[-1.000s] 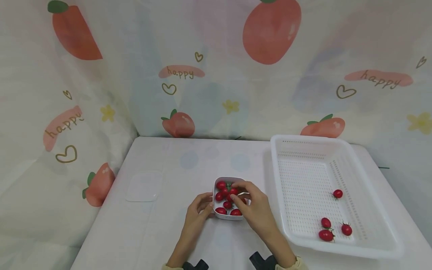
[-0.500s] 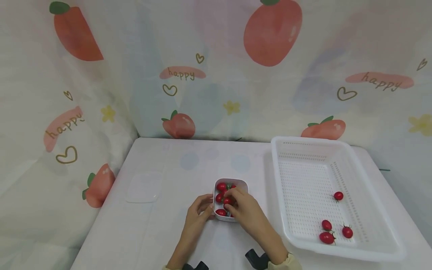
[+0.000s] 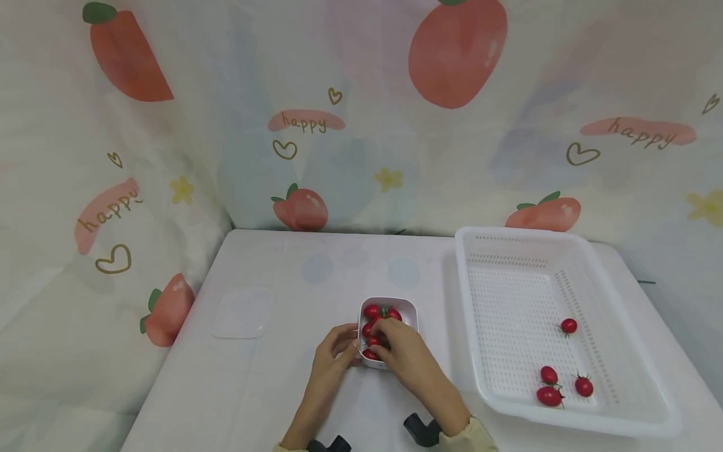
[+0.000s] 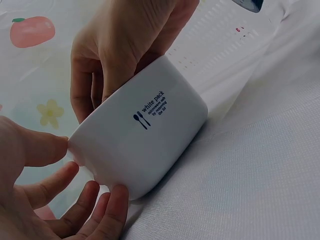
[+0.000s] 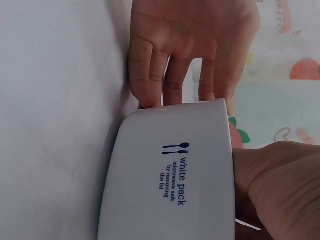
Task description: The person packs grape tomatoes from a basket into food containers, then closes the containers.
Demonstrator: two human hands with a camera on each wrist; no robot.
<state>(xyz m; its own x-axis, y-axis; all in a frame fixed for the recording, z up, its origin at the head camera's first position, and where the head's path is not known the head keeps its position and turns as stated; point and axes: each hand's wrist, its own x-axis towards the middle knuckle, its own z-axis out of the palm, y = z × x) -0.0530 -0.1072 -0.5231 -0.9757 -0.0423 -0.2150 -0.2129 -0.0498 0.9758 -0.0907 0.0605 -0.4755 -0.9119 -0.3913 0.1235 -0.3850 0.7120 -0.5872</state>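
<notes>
A small white plastic box (image 3: 387, 299) with printed text stands on the table, several red cherry tomatoes (image 3: 371, 311) in it. My left hand (image 3: 333, 351) holds the box at its left side, thumb by the rim and fingers against the wall, as the left wrist view shows. From the right, my right hand (image 3: 409, 358) reaches over the rim into the box. Its thumb and fingers close around a cherry tomato (image 3: 373, 342) low among the others. The right fingertips are hidden behind the box wall in both wrist views.
To the right stands a large white perforated basket (image 3: 465, 301) with several cherry tomatoes (image 3: 549, 395) in it. A clear flat lid (image 3: 240, 314) lies on the white table (image 3: 305, 263) at the left. Printed fabric (image 3: 361, 150) hangs behind and at the left.
My right hand has moved left and deeper over the box, bringing a cherry tomato toward its left side. The left hand has stayed at the box's left side.
</notes>
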